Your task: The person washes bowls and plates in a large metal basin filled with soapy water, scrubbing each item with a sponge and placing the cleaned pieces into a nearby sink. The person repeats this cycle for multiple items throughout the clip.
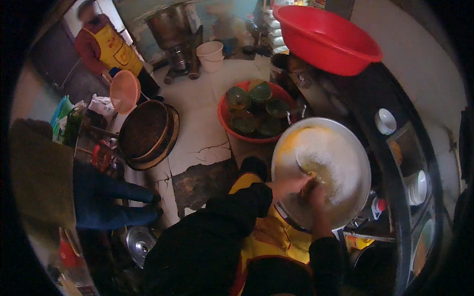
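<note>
A wide metal pot (359,159) stands in front of me, holding pale liquid with white foam (326,148) and a yellow-orange patch along its far left side. My left hand (292,187) reaches in over the rim from the left, while my right hand (317,203) comes over the near rim. Between them, both hands close around the brownish handle of what looks like a ladle (303,164). Its curved metal edge dips into the foam; the rest is under the liquid or behind my fingers.
Beyond the pot, a red basin (222,120) holds several green bowls on the floor. A larger red basin (326,40) rests on the black counter (370,96), with stacked white bowls (416,188). Round wooden trays (144,129) stand left. One person (114,48) holds an orange basin (125,91); another person's legs (114,199) are nearby.
</note>
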### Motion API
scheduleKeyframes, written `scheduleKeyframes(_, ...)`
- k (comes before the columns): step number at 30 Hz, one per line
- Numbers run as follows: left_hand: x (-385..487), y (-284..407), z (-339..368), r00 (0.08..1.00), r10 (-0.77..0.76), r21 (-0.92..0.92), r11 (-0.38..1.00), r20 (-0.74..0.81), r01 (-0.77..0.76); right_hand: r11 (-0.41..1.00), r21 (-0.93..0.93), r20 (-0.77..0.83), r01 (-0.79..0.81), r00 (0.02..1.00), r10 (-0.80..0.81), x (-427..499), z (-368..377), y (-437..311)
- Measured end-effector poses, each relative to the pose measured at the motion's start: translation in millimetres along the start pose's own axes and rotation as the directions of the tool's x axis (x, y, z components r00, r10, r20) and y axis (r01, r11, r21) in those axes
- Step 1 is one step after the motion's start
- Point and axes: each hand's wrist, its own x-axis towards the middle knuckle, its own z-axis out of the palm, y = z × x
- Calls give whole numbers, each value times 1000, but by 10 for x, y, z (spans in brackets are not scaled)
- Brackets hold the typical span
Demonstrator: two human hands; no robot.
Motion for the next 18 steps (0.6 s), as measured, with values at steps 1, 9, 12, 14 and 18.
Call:
scheduleKeyframes(1, -5, 18, 5, 999, -15, -7, 1000, -30, 15, 998, 29, -65, 52, 997, -50, -49, 67, -99)
scheduleKeyframes(9, 141, -17, 47, 998, 26, 79, 997, -59, -21, 1000, 7, 140, 5, 990, -5, -434, -702, -215)
scheduleKeyframes(12, 179, -98, 170, 998, 59, -3, 998, -39, -59, 953, 303, -50, 11, 999, 4, -321, -772, -403)
scheduleKeyframes(14, 253, -116, 183, 1000, -5, -292, 956, -2, 4, 817, 537, -281, 212, 958, -64, -297, -592, -558)
scheduleKeyframes(18, 418, -179, 83, 986, 33, -193, 979, -161, -64, 857, 336, -261, 390, 913, -314, -359, -277, -339)
